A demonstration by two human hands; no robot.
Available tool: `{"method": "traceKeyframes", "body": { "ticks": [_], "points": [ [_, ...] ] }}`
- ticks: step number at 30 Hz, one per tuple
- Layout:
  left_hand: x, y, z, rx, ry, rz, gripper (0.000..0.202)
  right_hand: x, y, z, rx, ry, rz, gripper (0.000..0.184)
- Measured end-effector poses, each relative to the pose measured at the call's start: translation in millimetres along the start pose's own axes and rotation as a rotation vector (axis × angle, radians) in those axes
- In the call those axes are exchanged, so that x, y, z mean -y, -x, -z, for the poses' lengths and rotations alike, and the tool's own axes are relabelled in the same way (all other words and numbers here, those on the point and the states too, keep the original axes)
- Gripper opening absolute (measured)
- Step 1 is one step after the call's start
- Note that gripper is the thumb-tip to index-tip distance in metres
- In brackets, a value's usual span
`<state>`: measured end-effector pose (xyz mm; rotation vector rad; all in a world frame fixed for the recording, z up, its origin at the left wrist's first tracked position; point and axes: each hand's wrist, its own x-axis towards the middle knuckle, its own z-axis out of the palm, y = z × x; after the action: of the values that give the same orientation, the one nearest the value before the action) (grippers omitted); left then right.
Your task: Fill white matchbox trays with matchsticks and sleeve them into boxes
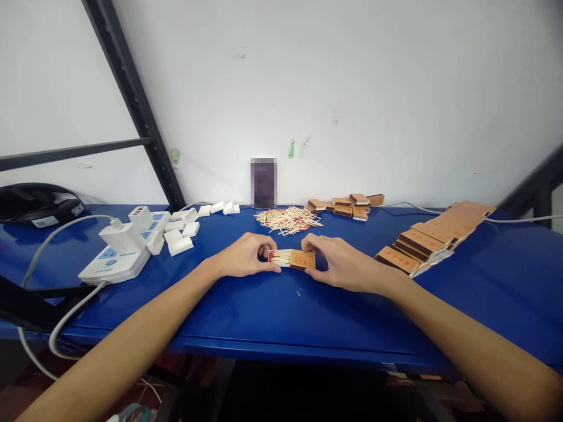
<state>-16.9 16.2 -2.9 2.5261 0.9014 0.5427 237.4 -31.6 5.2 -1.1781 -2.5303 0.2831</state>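
A matchbox [303,259] lies low over the front middle of the blue table, its white inner tray [281,263] slid part way out to the left. Red-tipped matches fill the tray, heads toward the left end. Thumb and fingers of my left hand [244,255] close on the tray's left end. My right hand [336,261] pinches the brown printed sleeve by its right end. Just behind the box spreads a heap of loose matches [288,220]. Whether the box touches the table, I cannot tell.
Several matchboxes [358,202] are piled at the back, and long overlapping rows of matchboxes [422,240] lie to the right. White empty trays [180,243] are scattered left, beside a power strip [116,266] with plugs and cables. A dark metal frame post [136,105] stands at the left.
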Motion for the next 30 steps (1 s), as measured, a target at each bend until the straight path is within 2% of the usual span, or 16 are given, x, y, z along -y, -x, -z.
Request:
{"method": "traceKeyframes", "body": {
  "ticks": [4, 11, 17, 23, 27, 30],
  "points": [
    [1.0, 0.8, 0.4, 0.006, 0.018, 0.008, 0.041, -1.9, 0.2, -0.9, -0.002, -0.023, 0.009, 0.022],
    [-1.2, 0.8, 3.2, -0.006, -0.060, -0.087, 0.045, 3.6, 3.2, 2.7, 0.031, 0.028, 0.050, 0.022],
    [-15.2, 2.5, 3.8, 0.027, -0.043, -0.110, 0.044, 13.2, 5.9, -0.8, 0.019, 0.010, 0.098, 0.025],
    [-23.4, 2.7, -5.9, -0.012, 0.125, -0.090, 0.068, 15.1, 3.9, -7.7, -0.003, 0.019, 0.164, 0.032],
    [-23.4, 1.6, -8.4, 0.004, 0.139, -0.099, 0.065, 17.5, 2.0, -9.0, 0.068, 0.042, 0.211, 0.031],
    [-24.3, 2.0, -7.8, 0.033, 0.139, -0.109, 0.070, 24.0, 1.5, -8.1, 0.084, 0.069, 0.182, 0.028]
  ]
}}
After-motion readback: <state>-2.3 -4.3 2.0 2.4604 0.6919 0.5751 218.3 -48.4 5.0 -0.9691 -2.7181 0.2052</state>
